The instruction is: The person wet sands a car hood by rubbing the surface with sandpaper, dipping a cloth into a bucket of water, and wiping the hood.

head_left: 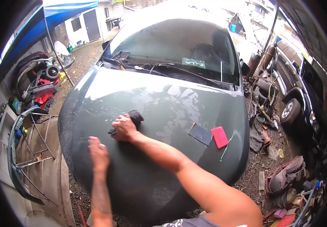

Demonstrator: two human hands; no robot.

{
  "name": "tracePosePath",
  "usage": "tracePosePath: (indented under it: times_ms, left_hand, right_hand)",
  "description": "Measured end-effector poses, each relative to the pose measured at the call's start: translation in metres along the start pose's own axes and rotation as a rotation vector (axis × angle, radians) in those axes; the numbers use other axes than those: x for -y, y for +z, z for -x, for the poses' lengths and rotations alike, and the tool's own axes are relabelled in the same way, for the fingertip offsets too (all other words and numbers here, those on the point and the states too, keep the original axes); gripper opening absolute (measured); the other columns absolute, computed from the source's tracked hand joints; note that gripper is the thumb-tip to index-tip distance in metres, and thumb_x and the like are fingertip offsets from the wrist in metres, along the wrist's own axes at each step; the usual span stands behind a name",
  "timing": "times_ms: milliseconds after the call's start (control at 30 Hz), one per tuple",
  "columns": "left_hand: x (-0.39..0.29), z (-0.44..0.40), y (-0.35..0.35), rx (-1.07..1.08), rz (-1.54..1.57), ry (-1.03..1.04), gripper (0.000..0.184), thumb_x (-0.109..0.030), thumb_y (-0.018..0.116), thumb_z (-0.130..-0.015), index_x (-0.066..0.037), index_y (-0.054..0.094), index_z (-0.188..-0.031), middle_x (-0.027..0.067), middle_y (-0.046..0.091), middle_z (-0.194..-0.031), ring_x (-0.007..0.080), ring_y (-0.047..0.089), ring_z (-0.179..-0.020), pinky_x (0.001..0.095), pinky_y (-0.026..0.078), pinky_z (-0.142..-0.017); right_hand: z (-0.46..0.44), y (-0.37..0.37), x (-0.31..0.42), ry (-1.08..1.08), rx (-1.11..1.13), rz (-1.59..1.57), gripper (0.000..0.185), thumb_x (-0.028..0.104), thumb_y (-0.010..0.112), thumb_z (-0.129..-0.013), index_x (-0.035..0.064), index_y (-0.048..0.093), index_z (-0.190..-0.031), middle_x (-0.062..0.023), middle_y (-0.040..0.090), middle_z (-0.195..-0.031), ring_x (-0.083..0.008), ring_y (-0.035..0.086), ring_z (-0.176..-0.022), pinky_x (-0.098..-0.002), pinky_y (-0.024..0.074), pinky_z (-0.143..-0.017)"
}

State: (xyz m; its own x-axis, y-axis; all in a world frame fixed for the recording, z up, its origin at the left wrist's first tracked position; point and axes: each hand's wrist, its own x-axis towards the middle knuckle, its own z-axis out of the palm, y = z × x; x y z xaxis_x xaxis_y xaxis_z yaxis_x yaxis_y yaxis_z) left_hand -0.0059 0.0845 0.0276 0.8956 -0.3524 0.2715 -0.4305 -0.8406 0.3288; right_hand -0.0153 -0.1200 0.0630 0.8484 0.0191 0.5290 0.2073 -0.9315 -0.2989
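Note:
My right hand (124,128) is closed around a dark, crumpled cloth (136,116) and presses it on the hood. To its left, my left hand (98,152) lies with fingers stretched out on the dark green car hood (148,159). Wet patches and water drops shine on the hood's upper half. On its right side a dark sheet of sandpaper (200,134) lies beside a red rectangular block (219,137). A thin pale streak marks the paint just below the block.
Behind the hood are the wipers and windshield (171,49). A loose bumper (14,159) on a metal frame stands at left, near piled car parts (42,89). At right are a dark vehicle (298,75), gas cylinders (255,60) and scattered scrap.

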Motion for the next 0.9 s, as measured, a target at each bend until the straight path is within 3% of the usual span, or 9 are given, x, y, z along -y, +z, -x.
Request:
tracePosePath:
  times_ms: [67, 167, 267, 333, 433, 533, 700, 767, 900]
  left_hand:
    - [-0.051, 0.066, 0.016, -0.012, -0.069, 0.249, 0.058, -0.017, 0.031, -0.097, 0.007, 0.024, -0.149, 0.0256, 0.023, -0.156, 0.0396, 0.019, -0.146, 0.0488, 0.015, -0.120]
    - [-0.066, 0.061, 0.000, 0.047, 0.125, 0.320, 0.058, -0.015, 0.034, -0.096, 0.010, 0.025, -0.148, 0.0280, 0.021, -0.156, 0.0410, 0.020, -0.146, 0.0486, 0.015, -0.120]
    - [0.012, -0.040, 0.019, -0.066, 0.066, 0.100, 0.056, -0.019, 0.032, -0.098, 0.011, 0.030, -0.145, 0.0272, 0.024, -0.155, 0.0401, 0.022, -0.145, 0.0448, 0.018, -0.120]
    - [0.028, -0.053, 0.027, -0.085, -0.014, 0.044, 0.056, -0.021, 0.029, -0.099, 0.011, 0.030, -0.145, 0.0286, 0.024, -0.155, 0.0395, 0.023, -0.145, 0.0457, 0.019, -0.119]
    - [-0.029, 0.021, 0.033, -0.044, -0.210, 0.203, 0.058, -0.021, 0.026, -0.098, 0.006, 0.026, -0.149, 0.0243, 0.019, -0.158, 0.0374, 0.019, -0.147, 0.0466, 0.017, -0.120]
    - [-0.047, 0.048, 0.006, 0.070, 0.008, 0.333, 0.057, -0.019, 0.029, -0.097, 0.007, 0.028, -0.148, 0.0238, 0.020, -0.158, 0.0367, 0.021, -0.147, 0.0474, 0.019, -0.119]
    - [0.027, -0.052, 0.026, -0.065, -0.020, 0.032, 0.056, -0.020, 0.027, -0.098, 0.009, 0.033, -0.145, 0.0251, 0.025, -0.156, 0.0360, 0.024, -0.146, 0.0449, 0.022, -0.118]
    - [0.001, -0.024, 0.038, 0.038, -0.488, 0.079, 0.057, -0.021, 0.028, -0.098, 0.009, 0.031, -0.146, 0.0246, 0.023, -0.157, 0.0355, 0.023, -0.146, 0.0439, 0.022, -0.119]
    - [-0.067, 0.067, 0.013, 0.066, 0.066, 0.308, 0.061, -0.022, 0.034, -0.096, 0.006, 0.026, -0.149, 0.0226, 0.020, -0.158, 0.0359, 0.019, -0.147, 0.0452, 0.016, -0.120]
  right_hand:
    - [-0.010, 0.013, 0.014, -0.014, -0.014, 0.021, 0.031, 0.038, 0.072, -0.062, 0.0108, 0.067, -0.076, -0.0058, 0.068, -0.087, -0.0239, 0.061, -0.097, -0.0414, 0.0401, -0.093]
    - [0.014, 0.000, -0.010, -0.079, -0.002, 0.138, 0.036, 0.042, 0.073, -0.060, 0.0125, 0.066, -0.080, -0.0058, 0.067, -0.089, -0.0242, 0.061, -0.099, -0.0431, 0.0401, -0.094]
    - [0.064, -0.072, -0.050, -0.055, -0.207, 0.179, 0.024, 0.030, 0.074, -0.060, 0.0135, 0.063, -0.073, -0.0079, 0.066, -0.079, -0.0283, 0.066, -0.084, -0.0403, 0.0471, -0.082]
    - [0.106, -0.106, -0.084, 0.113, -0.250, 0.292, 0.027, 0.036, 0.075, -0.066, 0.0133, 0.063, -0.075, -0.0081, 0.067, -0.084, -0.0283, 0.066, -0.086, -0.0415, 0.0459, -0.082]
    - [0.168, -0.151, -0.120, 0.214, -0.264, 0.385, 0.036, 0.046, 0.075, -0.072, 0.0147, 0.065, -0.087, -0.0054, 0.066, -0.096, -0.0271, 0.061, -0.099, -0.0459, 0.0410, -0.091]
    - [0.194, -0.167, -0.130, 0.291, -0.199, 0.348, 0.043, 0.047, 0.075, -0.073, 0.0152, 0.065, -0.101, -0.0040, 0.065, -0.107, -0.0268, 0.056, -0.109, -0.0488, 0.0365, -0.099]
    - [0.196, -0.160, -0.130, 0.327, -0.249, 0.396, 0.045, 0.048, 0.072, -0.076, 0.0145, 0.064, -0.104, -0.0053, 0.064, -0.112, -0.0276, 0.056, -0.111, -0.0506, 0.0356, -0.101]
    - [0.197, -0.160, -0.133, 0.322, -0.246, 0.376, 0.045, 0.048, 0.072, -0.076, 0.0136, 0.064, -0.104, -0.0055, 0.063, -0.111, -0.0274, 0.055, -0.112, -0.0513, 0.0345, -0.102]
    - [0.198, -0.160, -0.133, 0.327, -0.222, 0.345, 0.050, 0.049, 0.072, -0.075, 0.0143, 0.062, -0.109, -0.0056, 0.062, -0.114, -0.0270, 0.054, -0.114, -0.0528, 0.0323, -0.104]
